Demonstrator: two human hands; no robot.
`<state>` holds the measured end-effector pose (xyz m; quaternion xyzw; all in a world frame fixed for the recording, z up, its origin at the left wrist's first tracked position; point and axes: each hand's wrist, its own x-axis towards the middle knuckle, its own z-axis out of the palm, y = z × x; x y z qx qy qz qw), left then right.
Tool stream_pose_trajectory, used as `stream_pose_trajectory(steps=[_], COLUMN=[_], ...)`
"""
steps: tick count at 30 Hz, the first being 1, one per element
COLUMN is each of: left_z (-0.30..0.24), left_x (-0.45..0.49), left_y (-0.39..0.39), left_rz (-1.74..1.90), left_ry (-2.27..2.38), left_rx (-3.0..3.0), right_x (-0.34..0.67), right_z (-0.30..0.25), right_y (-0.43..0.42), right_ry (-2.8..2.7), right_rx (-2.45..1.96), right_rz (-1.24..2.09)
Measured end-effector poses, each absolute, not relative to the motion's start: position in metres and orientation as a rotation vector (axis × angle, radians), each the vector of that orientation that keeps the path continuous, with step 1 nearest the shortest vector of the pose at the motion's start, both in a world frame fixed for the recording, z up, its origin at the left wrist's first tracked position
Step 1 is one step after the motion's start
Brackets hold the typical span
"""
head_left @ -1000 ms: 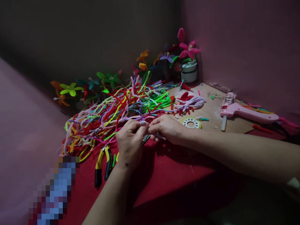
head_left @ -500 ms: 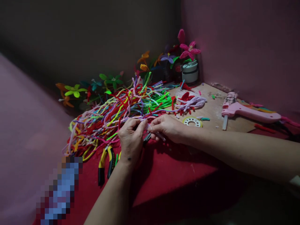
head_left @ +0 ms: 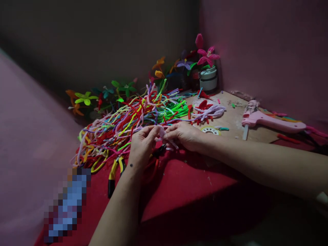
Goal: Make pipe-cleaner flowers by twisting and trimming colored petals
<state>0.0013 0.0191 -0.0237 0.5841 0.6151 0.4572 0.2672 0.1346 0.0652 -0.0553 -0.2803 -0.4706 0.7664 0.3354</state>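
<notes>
Left hand has been shifted toward the yellow-and-black pliers, whose right handle is now partly hidden by the forearm; a curved red handle has been uncovered beside the wrist. Pale lilac pipe cleaner is held between the hands, just in front of the multicoloured pipe-cleaner pile on the red-covered desk. It is pinched narrowly by the fingers of the left and of the right hand, below which pale ends protrude. A bending or twisting step is apparently in hand, though the exact fold is obscured; next, a firm left pinch and a small right-hand turn would seem to be required
</notes>
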Motion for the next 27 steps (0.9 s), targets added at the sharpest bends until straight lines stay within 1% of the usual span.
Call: stream_pose_trajectory(steps=[4,10,18,23,25,27], left_z=[-0.023,-0.027,-0.032,-0.04,-0.038,-0.037], left_x=[-0.001,0.0,0.003,0.011,0.011,0.01], left_y=[0.02,0.02,0.02,0.02,0.021,0.021], left_rz=[1.108,1.156,1.111,1.308,1.44,1.472], left_ry=[1.601,1.564,1.645,1.777,1.747,1.6], left_rx=[1.571,1.633,1.665,1.909,1.755,1.457], right_x=[0.135,0.134,0.134,0.134,0.134,0.135], right_z=[-0.055,-0.052,-0.052,-0.047,-0.045,-0.043], right_y=[0.068,0.063,0.064,0.063,0.064,0.067], right_ry=[-1.185,-1.133,-1.293,-1.188,-1.105,-1.01], right_rx=[-0.724,-0.757,-0.839,-0.856,-0.824,-0.778], right_rz=[1.952,1.978,1.884,1.924,1.961,1.965])
